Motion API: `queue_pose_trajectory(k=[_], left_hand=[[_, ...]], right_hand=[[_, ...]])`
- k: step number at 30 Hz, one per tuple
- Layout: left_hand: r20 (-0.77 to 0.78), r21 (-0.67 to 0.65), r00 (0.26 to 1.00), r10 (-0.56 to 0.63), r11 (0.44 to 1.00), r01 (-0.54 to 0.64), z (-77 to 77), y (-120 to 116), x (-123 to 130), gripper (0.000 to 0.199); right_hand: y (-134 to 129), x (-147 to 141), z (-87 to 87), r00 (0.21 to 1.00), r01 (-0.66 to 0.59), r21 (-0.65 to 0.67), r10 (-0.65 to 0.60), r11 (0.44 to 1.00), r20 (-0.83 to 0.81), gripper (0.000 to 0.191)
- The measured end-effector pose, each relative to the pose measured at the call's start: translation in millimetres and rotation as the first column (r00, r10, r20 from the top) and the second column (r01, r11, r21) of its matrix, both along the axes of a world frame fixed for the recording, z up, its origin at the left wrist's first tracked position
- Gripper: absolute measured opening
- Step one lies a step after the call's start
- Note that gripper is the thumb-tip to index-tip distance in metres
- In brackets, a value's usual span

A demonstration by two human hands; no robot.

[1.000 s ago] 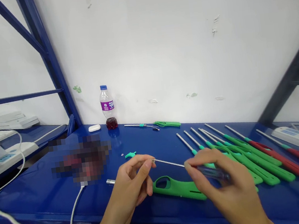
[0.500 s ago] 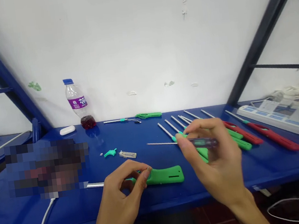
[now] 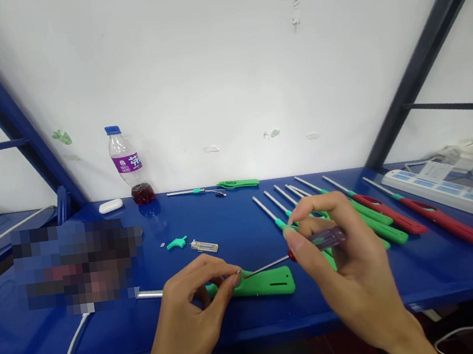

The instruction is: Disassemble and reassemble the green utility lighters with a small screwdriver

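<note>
My left hand [image 3: 199,296] is closed in a pinch over a green stick lighter [image 3: 267,284] lying on the blue table. A tiny metal part [image 3: 238,272] shows at its thumb and fingertip; its kind is too small to tell. In my right hand [image 3: 352,277] is a screwdriver [image 3: 324,239] with a clear purplish handle, its thin shaft pointing left. The screwdriver's tip is close by the left fingertips; whether it touches the metal part I cannot tell. Beyond the left hand lie a teal trigger [image 3: 177,243] and a clear plastic piece [image 3: 204,246].
Several green and red stick lighters [image 3: 440,218] lie on the right, before a white power strip [image 3: 449,194]. At the back are a green lighter shell [image 3: 238,183], a metal rod [image 3: 182,193], a drink bottle [image 3: 130,167] and a white case [image 3: 111,206]. A white cable [image 3: 71,346] runs at left.
My right hand has brought the screwdriver's tip down to the left fingertips, tilting the shaft. The left hand keeps its pinch over the green lighter. The view has shifted slightly.
</note>
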State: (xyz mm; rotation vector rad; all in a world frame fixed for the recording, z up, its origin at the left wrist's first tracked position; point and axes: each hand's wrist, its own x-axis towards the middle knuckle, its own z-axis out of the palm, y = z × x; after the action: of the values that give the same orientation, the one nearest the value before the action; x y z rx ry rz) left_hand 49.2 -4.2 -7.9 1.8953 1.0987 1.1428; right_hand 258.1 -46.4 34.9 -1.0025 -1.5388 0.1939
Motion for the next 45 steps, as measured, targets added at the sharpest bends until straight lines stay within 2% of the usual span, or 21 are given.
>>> queue_pose_trajectory(k=[15,21,32,38,42,45], left_hand=[[-0.078,0.037,0.997,-0.015,0.999,0.018,0.5,6.6,-3.8,0.015],[-0.104,0.094,0.995,0.001,0.996,0.009,-5.6,3.8,-5.2,0.015],[-0.11,0.145,0.994,0.021,0.989,-0.005,-4.5,3.7,-2.9,0.014],[-0.104,0.164,0.994,-0.021,0.986,0.038,-7.2,1.5,-2.5,0.014],[-0.1,0.157,0.992,-0.081,0.983,0.096,-6.5,-3.2,1.4,0.017],[-0.099,0.149,0.991,-0.092,0.983,0.106,-6.6,-6.1,5.5,0.016]], right_hand=[[6.2,-6.8,-8.3,0.997,0.079,0.062,-0.079,0.995,-0.005,0.01],[8.8,-9.3,-10.3,0.998,0.055,0.05,-0.056,0.997,0.02,0.01],[6.9,-8.0,-11.3,0.999,0.044,0.057,-0.045,0.997,0.017,0.013],[7.9,-7.2,-9.9,1.0,0.015,0.02,-0.015,1.0,-0.014,0.016],[7.4,-4.6,-9.7,0.996,0.093,0.065,-0.092,0.994,-0.015,0.02],[4.9,-1.5,-7.0,0.99,0.123,0.109,-0.13,0.986,0.057,0.019]])
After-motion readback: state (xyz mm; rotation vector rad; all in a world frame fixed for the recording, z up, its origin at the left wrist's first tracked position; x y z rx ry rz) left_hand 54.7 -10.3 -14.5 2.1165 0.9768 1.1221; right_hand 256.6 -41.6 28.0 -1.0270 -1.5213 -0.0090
